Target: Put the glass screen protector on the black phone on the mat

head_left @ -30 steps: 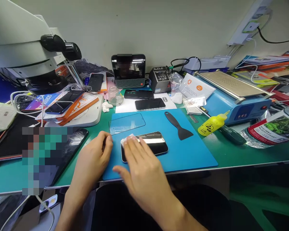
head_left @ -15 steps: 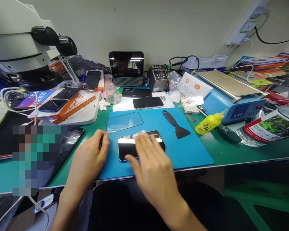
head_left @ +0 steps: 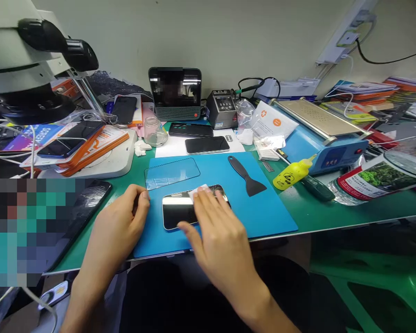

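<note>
My right hand (head_left: pixel 220 226) lies palm down with its fingers together on a white wipe (head_left: pixel 195 192), pressing it against the dark, glossy screen of a smartphone (head_left: pixel 178 213). The phone lies flat on a blue mat (head_left: pixel 263 217), its right part covered by my fingers. To the left of the phone, my left hand (head_left: pixel 125 219) rests at the mat's edge with fingers curled closed; nothing shows in them. A clear, black-edged screen glass (head_left: pixel 173 174) lies behind the phone. Right of it is a black plastic scraper (head_left: pixel 247 178).
A yellow bottle (head_left: pixel 293 175), a dark-handled tool (head_left: pixel 317 188) and a large clear container (head_left: pixel 377 180) stand or lie at right. Behind are a blue heating plate (head_left: pixel 319 138), another phone (head_left: pixel 207 144) and a glass jar (head_left: pixel 155 132). A microscope (head_left: pixel 24 69) overhangs the left; a tablet-like device (head_left: pixel 90 203) lies below.
The camera view has swung slightly right, so the bench items appear further left. My right hand and the wipe have slid slightly rightward on the phone. My left hand stays curled beside it.
</note>
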The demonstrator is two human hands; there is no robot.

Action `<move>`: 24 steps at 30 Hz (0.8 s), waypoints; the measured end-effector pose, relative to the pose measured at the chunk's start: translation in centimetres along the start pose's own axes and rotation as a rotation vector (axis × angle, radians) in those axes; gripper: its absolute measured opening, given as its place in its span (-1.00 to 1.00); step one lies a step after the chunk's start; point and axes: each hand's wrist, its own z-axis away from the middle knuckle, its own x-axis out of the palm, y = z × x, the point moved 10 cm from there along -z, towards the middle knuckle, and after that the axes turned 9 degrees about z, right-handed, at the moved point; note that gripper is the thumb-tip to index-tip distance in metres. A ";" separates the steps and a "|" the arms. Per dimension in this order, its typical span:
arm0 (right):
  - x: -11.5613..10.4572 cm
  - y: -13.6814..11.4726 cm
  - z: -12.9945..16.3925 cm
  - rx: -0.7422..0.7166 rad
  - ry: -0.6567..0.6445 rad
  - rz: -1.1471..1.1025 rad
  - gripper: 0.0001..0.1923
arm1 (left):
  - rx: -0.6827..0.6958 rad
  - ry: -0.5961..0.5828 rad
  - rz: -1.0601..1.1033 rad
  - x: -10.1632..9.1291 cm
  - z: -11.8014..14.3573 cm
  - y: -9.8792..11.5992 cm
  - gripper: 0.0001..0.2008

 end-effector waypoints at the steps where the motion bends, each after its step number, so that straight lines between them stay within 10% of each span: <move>1: -0.1 -0.8 0.3 -0.037 -0.010 -0.021 -0.39 | 0.005 -0.003 0.001 0.1 0.0 0.0 -0.74; 24: -2.1 3.4 3.3 -0.117 -0.041 0.012 -0.48 | -0.041 -0.033 -0.038 0.2 0.0 -0.2 -0.72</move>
